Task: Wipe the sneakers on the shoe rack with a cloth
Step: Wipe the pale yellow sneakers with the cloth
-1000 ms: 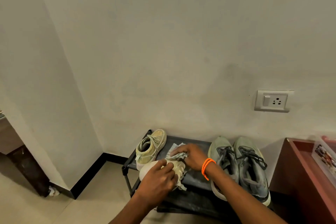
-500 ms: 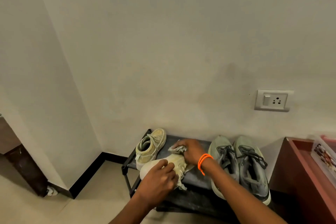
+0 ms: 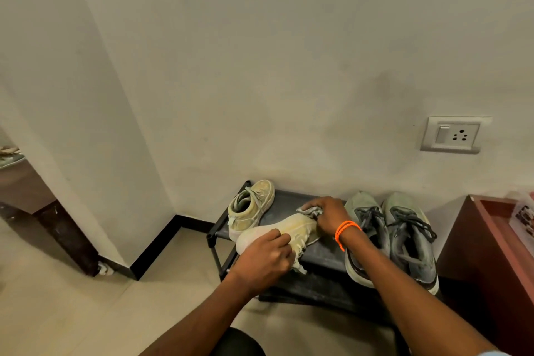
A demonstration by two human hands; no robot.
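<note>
A cream sneaker (image 3: 291, 227) lies tipped on its side over the front left of the black shoe rack (image 3: 326, 248). My left hand (image 3: 267, 257) grips it near the heel. My right hand (image 3: 328, 215), with orange bands on the wrist, holds a crumpled grey cloth (image 3: 310, 210) pressed against the sneaker's toe end. The matching cream sneaker (image 3: 251, 206) stands upright at the rack's back left. A pair of grey-green sneakers (image 3: 396, 237) sits on the rack's right side.
The rack stands against a pale wall with a socket plate (image 3: 453, 135) above the right. A reddish wooden cabinet (image 3: 491, 243) adjoins the rack on the right. A wall corner juts out on the left, with tiled floor (image 3: 86, 312) below.
My right hand has moved the cloth along the sneaker toward the toe and bunched it tighter. The sneaker's side shows more. My left hand holds its place.
</note>
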